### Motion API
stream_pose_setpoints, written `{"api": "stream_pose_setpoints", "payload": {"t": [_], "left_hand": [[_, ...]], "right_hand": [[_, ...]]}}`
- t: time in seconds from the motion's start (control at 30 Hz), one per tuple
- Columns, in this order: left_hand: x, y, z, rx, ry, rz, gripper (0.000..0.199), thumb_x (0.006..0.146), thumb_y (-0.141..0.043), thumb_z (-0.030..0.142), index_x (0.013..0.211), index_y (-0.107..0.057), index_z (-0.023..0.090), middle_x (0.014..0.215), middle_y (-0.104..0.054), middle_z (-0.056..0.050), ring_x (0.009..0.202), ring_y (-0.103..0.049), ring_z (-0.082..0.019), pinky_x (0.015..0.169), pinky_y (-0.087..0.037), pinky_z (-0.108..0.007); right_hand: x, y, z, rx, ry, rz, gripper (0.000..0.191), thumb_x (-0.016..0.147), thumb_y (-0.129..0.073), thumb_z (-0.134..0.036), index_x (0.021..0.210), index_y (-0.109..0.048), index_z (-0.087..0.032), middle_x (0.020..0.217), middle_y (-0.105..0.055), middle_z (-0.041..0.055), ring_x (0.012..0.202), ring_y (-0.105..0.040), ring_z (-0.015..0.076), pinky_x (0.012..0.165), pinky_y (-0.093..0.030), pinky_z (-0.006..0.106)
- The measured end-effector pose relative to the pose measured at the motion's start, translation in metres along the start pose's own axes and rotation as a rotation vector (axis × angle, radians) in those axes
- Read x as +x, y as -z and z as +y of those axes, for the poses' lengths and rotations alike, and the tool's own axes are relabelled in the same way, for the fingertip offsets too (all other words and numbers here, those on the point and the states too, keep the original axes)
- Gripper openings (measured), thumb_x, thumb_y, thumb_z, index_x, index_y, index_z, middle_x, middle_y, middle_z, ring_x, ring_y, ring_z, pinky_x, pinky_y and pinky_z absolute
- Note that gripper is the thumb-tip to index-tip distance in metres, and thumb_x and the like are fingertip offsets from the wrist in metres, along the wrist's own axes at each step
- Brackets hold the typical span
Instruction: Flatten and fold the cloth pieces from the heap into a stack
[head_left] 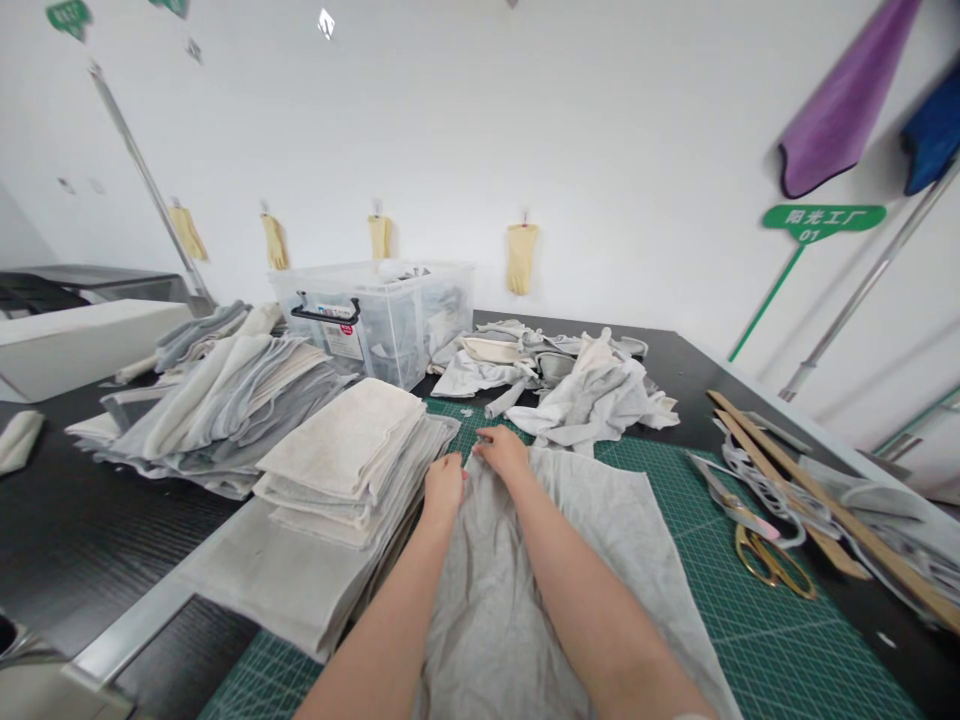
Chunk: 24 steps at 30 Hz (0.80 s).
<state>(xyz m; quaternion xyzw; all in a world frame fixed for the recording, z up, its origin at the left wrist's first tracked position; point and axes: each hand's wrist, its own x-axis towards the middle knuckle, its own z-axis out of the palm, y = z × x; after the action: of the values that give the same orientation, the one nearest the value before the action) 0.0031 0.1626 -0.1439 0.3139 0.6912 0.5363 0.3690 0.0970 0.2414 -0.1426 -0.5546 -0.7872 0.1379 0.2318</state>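
Note:
A light grey cloth [600,500] lies over the green cutting mat [720,590] in front of me, creased on its left side. At its far left corner my left hand [445,484] is closed on the cloth's edge. Just to the right, my right hand [501,452] pinches the same far edge, its fingers bent close to my left hand. Beside my left forearm stands a stack of folded grey and cream cloths [345,450]. Beyond my hands lies a crumpled heap of grey and white cloth pieces [592,390].
A clear plastic bin [397,325] of cloth stands at the back, with a larger cloth pile [225,400] to its left. Gold-handled scissors [772,560], wooden strips [795,485] and grey trimmings lie on the right. A white box [82,345] is at far left.

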Motion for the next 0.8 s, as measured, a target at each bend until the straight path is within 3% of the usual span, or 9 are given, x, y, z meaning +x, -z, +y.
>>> {"api": "stream_pose_setpoints", "payload": {"t": [0.23, 0.8], "left_hand": [[-0.0002, -0.0003, 0.0001, -0.013, 0.011, -0.004, 0.028, 0.066, -0.038, 0.033, 0.067, -0.055, 0.010, 0.038, -0.042, 0.004, 0.027, -0.031, -0.006, 0.031, -0.022, -0.019], [-0.0016, 0.0002, 0.0015, -0.015, 0.024, -0.014, 0.028, 0.066, -0.039, 0.033, 0.068, -0.055, 0.010, 0.038, -0.041, 0.004, 0.028, -0.030, -0.006, 0.031, -0.021, -0.019]], "right_hand": [[0.0007, -0.0051, -0.0023, -0.001, -0.026, 0.006, 0.021, 0.066, -0.053, -0.035, 0.084, -0.062, -0.028, 0.085, -0.058, 0.0002, 0.080, -0.052, 0.0138, 0.063, -0.036, 0.022], [0.0005, -0.0055, 0.0001, 0.033, -0.067, 0.034, 0.017, 0.065, -0.054, -0.029, 0.079, -0.063, -0.029, 0.087, -0.061, -0.0032, 0.081, -0.053, 0.0137, 0.066, -0.038, 0.022]]}}
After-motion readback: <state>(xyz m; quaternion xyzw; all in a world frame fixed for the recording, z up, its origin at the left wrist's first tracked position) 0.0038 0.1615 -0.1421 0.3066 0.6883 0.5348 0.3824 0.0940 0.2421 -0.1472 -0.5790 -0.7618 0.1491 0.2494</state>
